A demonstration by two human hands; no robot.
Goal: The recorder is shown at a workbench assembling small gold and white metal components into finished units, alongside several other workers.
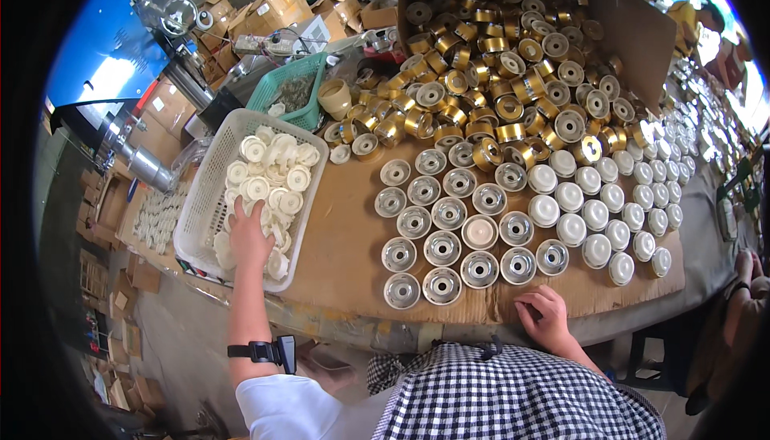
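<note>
My left hand (250, 235) reaches down into a white plastic basket (192, 203), its fingers spread over a pile of white round plastic caps (281, 151). No cap is visibly lifted in it. My right hand (543, 312) rests at the near edge of the cardboard sheet (337, 231), fingers curled in and nothing seen in them. Just beyond it stand rows of open silvery metal cups (442, 248), each with a central hole. Among them, one cup has a pale disc (480, 232) in it. To their right sit rows of cups topped with white domed caps (571, 230).
At the back, a large cardboard box (634, 31) lies tipped, spilling gold-coloured metal cups (513, 87). A teal basket (321, 79) and a beige cup (334, 97) stand behind the white basket. A blue machine (104, 47) rises at left. Another person's hand (746, 267) shows far right.
</note>
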